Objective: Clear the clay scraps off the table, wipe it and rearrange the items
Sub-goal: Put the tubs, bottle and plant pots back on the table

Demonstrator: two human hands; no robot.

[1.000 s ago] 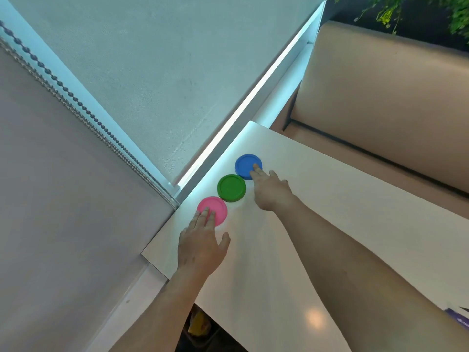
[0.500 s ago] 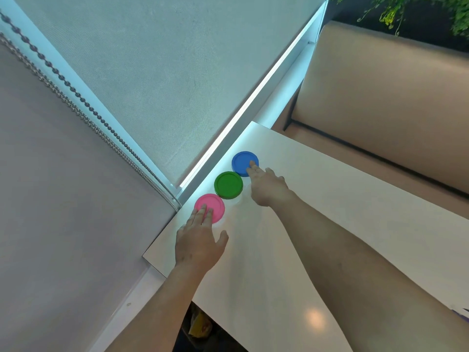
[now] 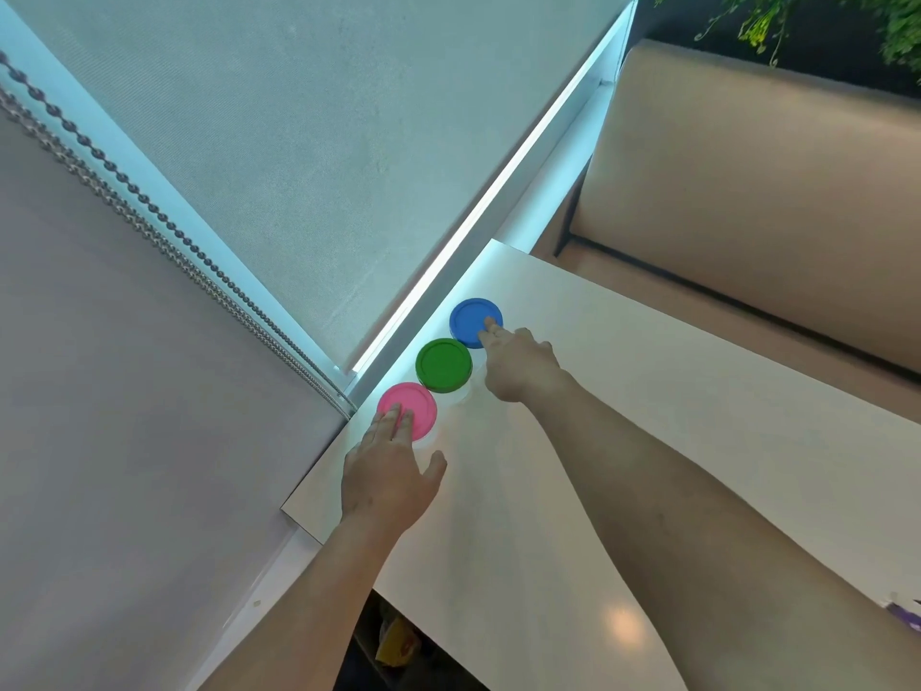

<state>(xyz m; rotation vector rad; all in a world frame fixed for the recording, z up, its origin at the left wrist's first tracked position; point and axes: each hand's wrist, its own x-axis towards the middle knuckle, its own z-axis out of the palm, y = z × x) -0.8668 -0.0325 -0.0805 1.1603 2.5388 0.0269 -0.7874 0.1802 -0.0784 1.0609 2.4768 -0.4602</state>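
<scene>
I see my left hand [image 3: 388,486] lying flat, fingers straight and close together, tips resting on the pink tub [image 3: 406,408] at the window edge of the table [image 3: 697,381]. The green tub [image 3: 443,365] stands next in the row, then the blue tub [image 3: 471,319], which my right hand [image 3: 518,366] touches with an outstretched fingertip, gripping nothing

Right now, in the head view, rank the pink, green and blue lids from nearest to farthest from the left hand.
1. Pink lid, near end of the row, touched by the left hand.
2. Green lid, middle of the row.
3. Blue lid, far end, touched by the right hand.
</scene>
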